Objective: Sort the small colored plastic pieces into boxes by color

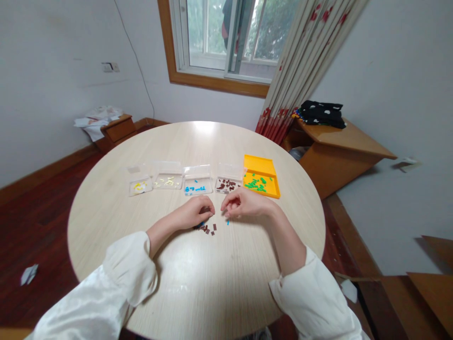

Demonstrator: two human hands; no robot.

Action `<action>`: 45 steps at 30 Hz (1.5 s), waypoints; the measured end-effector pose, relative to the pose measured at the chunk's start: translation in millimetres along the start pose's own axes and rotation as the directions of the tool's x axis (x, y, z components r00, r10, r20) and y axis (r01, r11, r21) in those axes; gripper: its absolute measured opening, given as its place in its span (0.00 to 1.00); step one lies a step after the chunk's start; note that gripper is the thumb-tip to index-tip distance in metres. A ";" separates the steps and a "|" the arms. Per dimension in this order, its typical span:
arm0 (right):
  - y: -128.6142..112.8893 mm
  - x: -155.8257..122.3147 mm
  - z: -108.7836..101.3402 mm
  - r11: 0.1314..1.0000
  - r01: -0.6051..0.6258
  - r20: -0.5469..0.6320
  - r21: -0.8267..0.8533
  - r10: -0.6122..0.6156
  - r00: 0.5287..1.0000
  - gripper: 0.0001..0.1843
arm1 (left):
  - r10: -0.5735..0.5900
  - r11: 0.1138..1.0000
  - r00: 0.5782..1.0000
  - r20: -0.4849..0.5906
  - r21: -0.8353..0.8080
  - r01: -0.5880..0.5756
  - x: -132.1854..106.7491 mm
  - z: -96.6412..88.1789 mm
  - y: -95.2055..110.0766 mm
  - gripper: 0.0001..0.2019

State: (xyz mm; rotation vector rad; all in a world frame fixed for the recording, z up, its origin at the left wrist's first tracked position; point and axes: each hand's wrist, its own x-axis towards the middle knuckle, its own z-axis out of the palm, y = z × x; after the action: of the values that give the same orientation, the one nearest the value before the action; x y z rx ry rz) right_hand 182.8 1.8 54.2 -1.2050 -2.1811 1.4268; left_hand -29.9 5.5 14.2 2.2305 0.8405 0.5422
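Observation:
My left hand (199, 211) rests low over the table with curled fingers, partly covering a small pile of brown toy bricks (207, 230) and a bit of blue. What its fingers hold, if anything, is hidden. Just across from it hovers my right hand (247, 203), thumb and fingers drawn together; I cannot make out anything between them. Below its fingertips lies a small blue piece (228, 222). Behind my hands, a clear box with blue pieces (198, 191) and a clear box with brown pieces (229, 191) stand with lids raised.
An orange-yellow box (277, 189) holding green pieces lies open at the right of the row. Further left are clear boxes with pale pieces (168, 187) and yellow pieces (140, 192). The round table (198, 293) carries everything; a wooden cabinet (318, 160) stands beyond its right edge.

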 end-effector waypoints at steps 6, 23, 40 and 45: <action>0.2 -4.1 0.9 0.994 -0.105 0.169 -0.042 0.111 0.979 0.11 | -0.115 0.992 0.989 -0.088 -0.059 0.110 0.7 1.3 0.8 0.07; -4.8 2.3 8.2 0.994 -0.003 0.065 -0.108 0.010 0.998 0.04 | -0.170 0.982 0.953 -0.251 -0.125 0.142 4.7 -0.7 2.4 0.05; -0.9 21.0 19.8 0.975 0.185 -0.411 0.122 -0.120 0.904 0.06 | -0.220 0.965 0.863 -0.455 -0.231 0.124 5.5 -3.0 1.3 0.05; -2.8 21.2 20.3 0.970 0.202 -0.427 0.135 -0.127 0.895 0.05 | -0.195 0.971 0.854 -0.483 -0.217 0.099 4.6 -3.2 3.4 0.04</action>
State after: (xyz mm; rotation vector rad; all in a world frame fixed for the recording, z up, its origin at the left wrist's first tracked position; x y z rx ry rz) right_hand 155.8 4.6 42.5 -1.1089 -1.7786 1.1401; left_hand -27.2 8.2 19.4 1.8527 1.1579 1.1090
